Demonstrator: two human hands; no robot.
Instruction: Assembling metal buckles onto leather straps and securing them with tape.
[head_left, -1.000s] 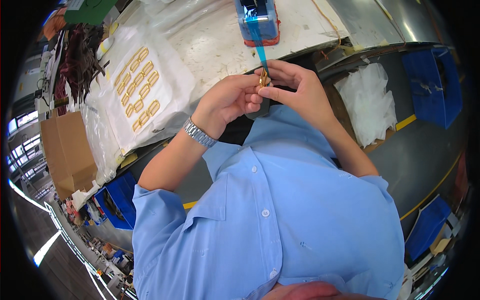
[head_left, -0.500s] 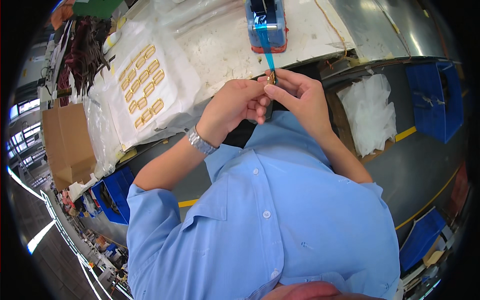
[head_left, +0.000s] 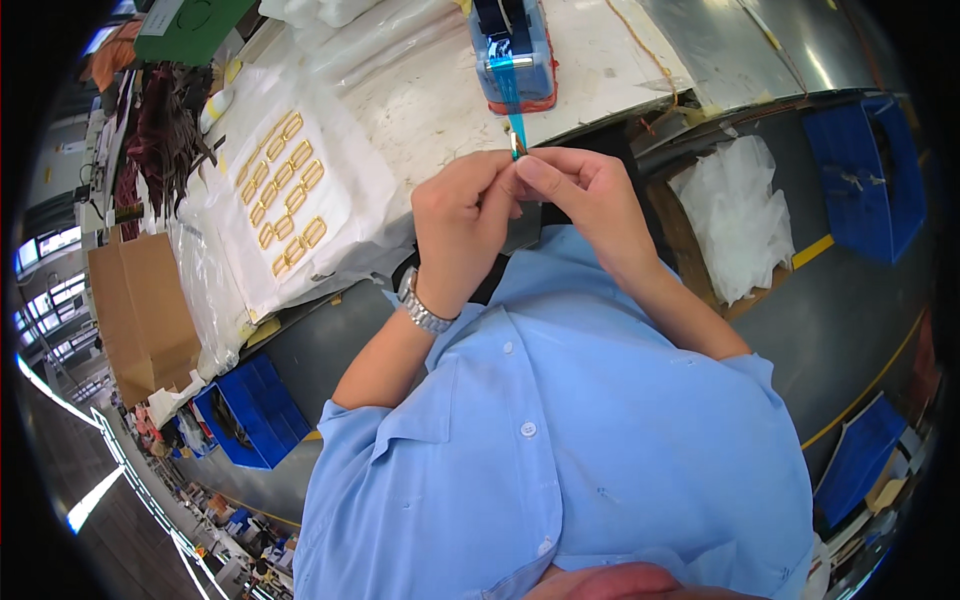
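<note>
A small gold metal buckle (head_left: pixel 516 145) sticks up between my fingertips, partly hidden by them. Clear blue adhesive tape (head_left: pixel 514 108) runs down to it from the blue tape dispenser (head_left: pixel 535 80) on the table. My left hand (head_left: pixel 455 220), with a silver watch (head_left: pixel 425 308) on its wrist, pinches the buckle from one side. From the other side, the thumb and fingers of my right hand (head_left: pixel 595 205) close on the buckle and tape end. Several gold rectangular buckles (head_left: pixel 300 153) lie in rows on a white sheet (head_left: pixel 350 195) to the left.
The white worktable (head_left: pixel 420 95) is stained, with its front edge just beyond my hands. A box of white plastic film (head_left: pixel 735 220) stands at right, near a blue bin (head_left: pixel 865 185). A cardboard box (head_left: pixel 145 315) and another blue bin (head_left: pixel 255 410) are at left.
My hands have shifted slightly left, and the left hand has turned more upright with its elbow drawn in. The buckle now shows above the fingertips. The whole view has shifted a little.
</note>
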